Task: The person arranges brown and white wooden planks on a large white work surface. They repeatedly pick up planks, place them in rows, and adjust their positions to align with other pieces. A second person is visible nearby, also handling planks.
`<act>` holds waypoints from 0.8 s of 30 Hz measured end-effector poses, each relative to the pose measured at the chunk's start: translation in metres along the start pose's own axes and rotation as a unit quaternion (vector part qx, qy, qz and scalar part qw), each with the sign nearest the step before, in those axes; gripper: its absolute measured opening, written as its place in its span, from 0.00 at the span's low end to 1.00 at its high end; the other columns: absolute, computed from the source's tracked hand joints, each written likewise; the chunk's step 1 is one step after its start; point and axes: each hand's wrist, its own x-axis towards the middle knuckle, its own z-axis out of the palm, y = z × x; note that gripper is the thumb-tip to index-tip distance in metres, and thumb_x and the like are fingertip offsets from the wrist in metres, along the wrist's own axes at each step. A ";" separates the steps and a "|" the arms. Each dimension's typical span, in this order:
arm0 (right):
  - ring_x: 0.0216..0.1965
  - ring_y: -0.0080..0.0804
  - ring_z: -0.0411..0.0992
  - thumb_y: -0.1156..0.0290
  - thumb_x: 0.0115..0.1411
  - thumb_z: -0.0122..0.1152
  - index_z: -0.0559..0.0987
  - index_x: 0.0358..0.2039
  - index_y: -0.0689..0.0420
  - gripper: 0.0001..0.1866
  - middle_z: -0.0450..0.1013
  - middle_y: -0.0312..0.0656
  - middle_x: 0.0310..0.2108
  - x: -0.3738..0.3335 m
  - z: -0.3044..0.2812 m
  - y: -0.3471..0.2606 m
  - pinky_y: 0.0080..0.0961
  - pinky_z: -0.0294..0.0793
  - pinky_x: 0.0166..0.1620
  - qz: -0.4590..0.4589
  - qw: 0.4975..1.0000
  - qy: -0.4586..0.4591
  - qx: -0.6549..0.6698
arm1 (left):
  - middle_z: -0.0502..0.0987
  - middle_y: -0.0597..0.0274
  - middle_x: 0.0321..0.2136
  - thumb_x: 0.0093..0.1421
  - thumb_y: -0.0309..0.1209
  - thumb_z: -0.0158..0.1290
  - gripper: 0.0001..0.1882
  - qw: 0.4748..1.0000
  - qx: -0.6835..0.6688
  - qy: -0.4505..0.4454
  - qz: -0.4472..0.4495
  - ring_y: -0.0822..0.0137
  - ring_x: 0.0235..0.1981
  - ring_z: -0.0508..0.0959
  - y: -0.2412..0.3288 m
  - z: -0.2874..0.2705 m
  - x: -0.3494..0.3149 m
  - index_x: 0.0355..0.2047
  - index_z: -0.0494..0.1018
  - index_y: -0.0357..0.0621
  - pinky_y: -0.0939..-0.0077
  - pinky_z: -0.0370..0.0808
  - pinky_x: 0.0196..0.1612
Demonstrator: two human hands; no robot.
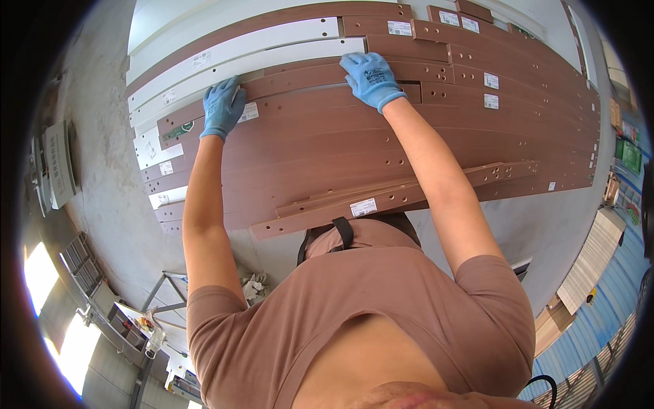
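Observation:
Both my hands wear blue gloves and reach out over a broad layer of brown panels. My left hand (221,108) is closed over the left part of a long brown board (293,80), its fingers bent over the far edge. Farther right, my right hand (371,77) grips the same board, fingers curled over its far edge; the fingertips are partly hidden. The board has holes near its ends and a white label beside my left hand. Just beyond it lie two long white boards (293,53) with small dark holes.
Narrow brown strips (327,213) lie slanted across the panels close to my body. Shorter brown pieces (409,48) sit at the far side. A metal frame (163,293) stands at lower left. Stacked light boards (591,259) and a blue corrugated surface (613,293) are at right.

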 end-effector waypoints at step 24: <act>0.70 0.50 0.63 0.42 0.46 0.77 0.72 0.66 0.54 0.50 0.65 0.48 0.70 -0.331 -0.127 0.058 0.50 0.59 0.73 0.056 0.985 -0.165 -0.003 | 0.77 0.45 0.58 0.57 0.45 0.67 0.37 0.996 -0.008 0.079 0.030 0.41 0.61 0.74 0.136 -0.025 -0.012 0.65 0.72 0.46 0.46 0.72 0.62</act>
